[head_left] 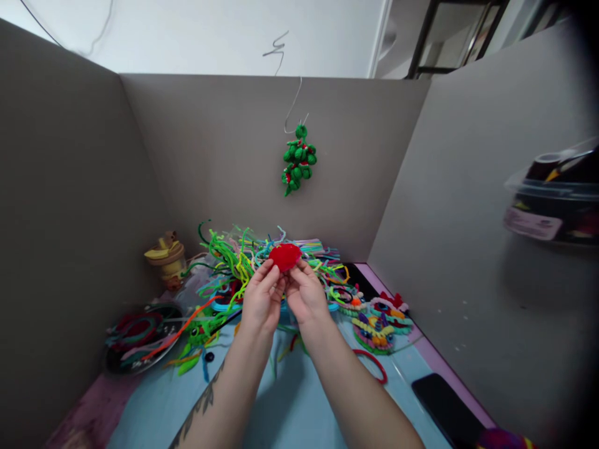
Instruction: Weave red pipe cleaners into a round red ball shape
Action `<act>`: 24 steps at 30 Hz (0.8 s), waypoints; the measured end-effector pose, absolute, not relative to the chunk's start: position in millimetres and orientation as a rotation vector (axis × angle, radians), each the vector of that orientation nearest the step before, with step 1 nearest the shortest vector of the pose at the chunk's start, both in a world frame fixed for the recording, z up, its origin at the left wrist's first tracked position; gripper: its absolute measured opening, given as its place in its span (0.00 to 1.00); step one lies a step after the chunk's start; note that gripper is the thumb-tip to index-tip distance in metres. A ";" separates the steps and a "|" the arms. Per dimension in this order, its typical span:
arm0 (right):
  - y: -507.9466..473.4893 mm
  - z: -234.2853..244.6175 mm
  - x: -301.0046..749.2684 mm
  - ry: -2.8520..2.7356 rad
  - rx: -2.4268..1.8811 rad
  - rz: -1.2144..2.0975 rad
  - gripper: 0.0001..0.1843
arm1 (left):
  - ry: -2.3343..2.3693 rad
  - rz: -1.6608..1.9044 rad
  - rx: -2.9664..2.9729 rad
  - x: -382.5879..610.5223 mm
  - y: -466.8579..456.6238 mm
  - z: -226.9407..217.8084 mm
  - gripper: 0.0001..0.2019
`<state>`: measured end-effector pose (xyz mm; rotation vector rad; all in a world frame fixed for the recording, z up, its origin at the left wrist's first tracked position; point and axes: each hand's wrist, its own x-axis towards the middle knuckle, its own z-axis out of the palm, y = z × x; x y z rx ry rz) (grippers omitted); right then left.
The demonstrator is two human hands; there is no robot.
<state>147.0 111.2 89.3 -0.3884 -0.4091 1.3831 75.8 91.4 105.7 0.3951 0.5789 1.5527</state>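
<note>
Both my hands are raised above the light blue table [299, 399], fingertips meeting on a small red fuzzy piece [285, 256], rounded like a coiled pipe cleaner. My left hand [262, 302] pinches its left side and my right hand [305, 294] pinches its right side. Just behind them lies a tangled heap of coloured pipe cleaners [243, 259], mostly green and yellow.
Grey cardboard walls [210, 156] enclose the table on three sides. A green and red pipe-cleaner cluster [298, 160] hangs on a wire hook. A round tray [138, 340] sits at left, a yellow figure [167, 255] behind it, finished colourful pieces [379, 321] at right, a black phone [447, 408] near the right edge.
</note>
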 end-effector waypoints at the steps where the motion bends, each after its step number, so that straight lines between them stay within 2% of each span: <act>1: 111.7 89.0 147.5 -0.385 -0.388 1.426 0.11 | 0.582 1.554 0.391 75.8 91.8 105.2 0.10; 7: 113.4 88.1 153.0 -0.233 -0.400 1.630 0.10 | 0.615 1.550 0.396 75.4 95.0 101.0 0.10; 14: 116.9 86.2 154.1 -0.194 -0.430 1.590 0.13 | 0.686 1.526 0.384 79.0 95.0 100.3 0.09; 20: 121.1 81.9 159.0 -0.189 -0.436 1.717 0.10 | 0.685 1.562 0.386 80.2 95.1 100.0 0.09; 24: 119.3 83.7 158.6 -0.298 -0.425 1.646 0.08 | 0.692 1.556 0.392 79.7 94.7 100.7 0.08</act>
